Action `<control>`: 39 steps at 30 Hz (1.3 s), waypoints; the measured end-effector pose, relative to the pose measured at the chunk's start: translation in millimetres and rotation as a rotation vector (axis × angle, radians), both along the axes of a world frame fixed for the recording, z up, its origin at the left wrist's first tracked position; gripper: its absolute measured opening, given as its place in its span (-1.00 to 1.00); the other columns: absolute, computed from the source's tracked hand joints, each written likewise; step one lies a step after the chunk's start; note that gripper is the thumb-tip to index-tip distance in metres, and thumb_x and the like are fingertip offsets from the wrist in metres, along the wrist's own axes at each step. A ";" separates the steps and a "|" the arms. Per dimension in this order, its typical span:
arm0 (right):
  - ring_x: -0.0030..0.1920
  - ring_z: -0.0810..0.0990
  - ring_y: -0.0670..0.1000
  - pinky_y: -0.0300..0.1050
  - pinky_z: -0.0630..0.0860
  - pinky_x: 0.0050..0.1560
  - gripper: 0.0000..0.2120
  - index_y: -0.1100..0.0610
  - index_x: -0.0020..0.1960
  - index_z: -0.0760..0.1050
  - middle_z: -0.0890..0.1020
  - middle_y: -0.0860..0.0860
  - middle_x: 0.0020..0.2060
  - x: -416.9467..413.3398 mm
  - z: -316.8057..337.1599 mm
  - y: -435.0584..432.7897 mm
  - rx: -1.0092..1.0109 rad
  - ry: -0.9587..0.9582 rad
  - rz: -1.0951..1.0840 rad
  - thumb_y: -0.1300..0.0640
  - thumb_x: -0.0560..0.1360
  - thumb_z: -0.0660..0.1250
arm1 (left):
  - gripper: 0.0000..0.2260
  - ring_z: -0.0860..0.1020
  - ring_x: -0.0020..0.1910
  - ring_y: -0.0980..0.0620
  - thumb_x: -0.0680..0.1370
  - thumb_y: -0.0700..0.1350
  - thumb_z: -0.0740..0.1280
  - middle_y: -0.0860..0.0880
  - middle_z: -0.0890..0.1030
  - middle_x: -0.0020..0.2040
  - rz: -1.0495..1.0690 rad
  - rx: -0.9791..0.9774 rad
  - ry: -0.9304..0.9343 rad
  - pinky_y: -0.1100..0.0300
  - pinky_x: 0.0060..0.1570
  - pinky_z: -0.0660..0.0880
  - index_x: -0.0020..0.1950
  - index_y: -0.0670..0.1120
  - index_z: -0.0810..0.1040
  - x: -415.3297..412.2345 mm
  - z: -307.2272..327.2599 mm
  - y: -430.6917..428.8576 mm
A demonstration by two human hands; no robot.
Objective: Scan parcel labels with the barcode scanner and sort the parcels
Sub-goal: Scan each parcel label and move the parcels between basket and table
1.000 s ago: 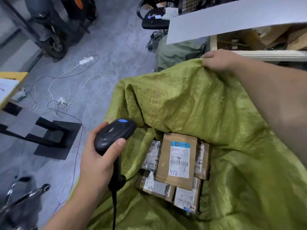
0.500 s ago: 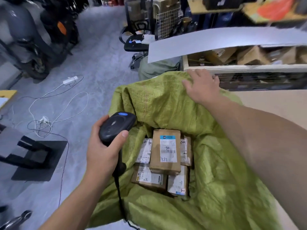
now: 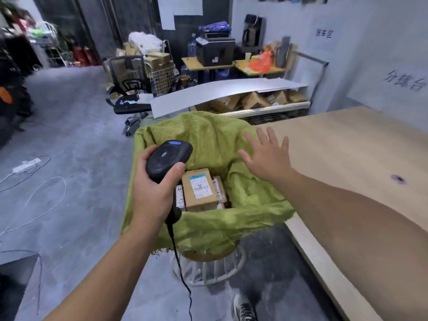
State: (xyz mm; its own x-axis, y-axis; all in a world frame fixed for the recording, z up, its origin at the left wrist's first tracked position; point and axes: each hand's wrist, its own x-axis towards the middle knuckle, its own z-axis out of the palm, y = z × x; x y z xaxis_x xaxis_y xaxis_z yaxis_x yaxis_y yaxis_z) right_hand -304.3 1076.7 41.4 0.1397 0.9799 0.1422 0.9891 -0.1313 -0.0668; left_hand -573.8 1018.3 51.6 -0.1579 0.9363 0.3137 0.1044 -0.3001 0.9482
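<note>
Head view: my left hand [image 3: 150,193] grips the scanner [image 3: 169,158]; right hand [image 3: 266,158] hovers spread and empty.
I'd aim squarely at the label on the top parcel [image 3: 200,191], just right of the scanner.

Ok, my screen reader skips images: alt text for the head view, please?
The left hand grips a black scanner over an open green sack of labelled parcels; the right hand hovers open above it, beside a wooden table.

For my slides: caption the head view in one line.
Left hand grips the barcode scanner beside a green sack of labelled parcels; right hand open, fingers spread.
</note>
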 end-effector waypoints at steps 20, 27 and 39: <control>0.62 -0.15 0.11 0.34 -0.04 0.51 -0.41 -0.13 0.63 -0.06 -0.03 0.00 0.64 241.0 10.6 -540.3 0.071 0.019 -0.963 -0.25 0.65 -0.06 | -0.40 0.55 -0.02 0.44 0.38 0.01 0.46 0.26 0.55 0.11 -0.825 0.107 -0.078 0.53 -0.04 0.42 0.39 0.02 0.40 317.5 46.8 -302.7; 0.62 -0.05 0.13 0.33 0.01 0.50 -0.42 -0.10 0.62 0.02 0.02 0.03 0.63 294.9 8.4 -820.6 0.032 0.064 -1.386 -0.20 0.65 0.02 | -0.41 0.57 -0.02 0.37 0.39 0.02 0.50 0.33 0.57 0.06 -1.128 0.009 -0.082 0.24 0.02 0.56 0.39 0.16 0.40 452.4 38.8 -498.2; 0.62 -0.20 0.09 0.36 -0.12 0.54 -0.41 -0.12 0.64 -0.04 -0.08 -0.02 0.64 256.0 3.3 -1083.9 0.143 0.114 -1.896 -0.23 0.66 -0.02 | -0.51 0.56 0.03 0.37 0.49 -0.03 0.51 0.40 0.56 0.03 -1.589 0.065 -0.102 0.04 0.16 0.56 0.33 0.22 0.39 563.8 42.7 -737.0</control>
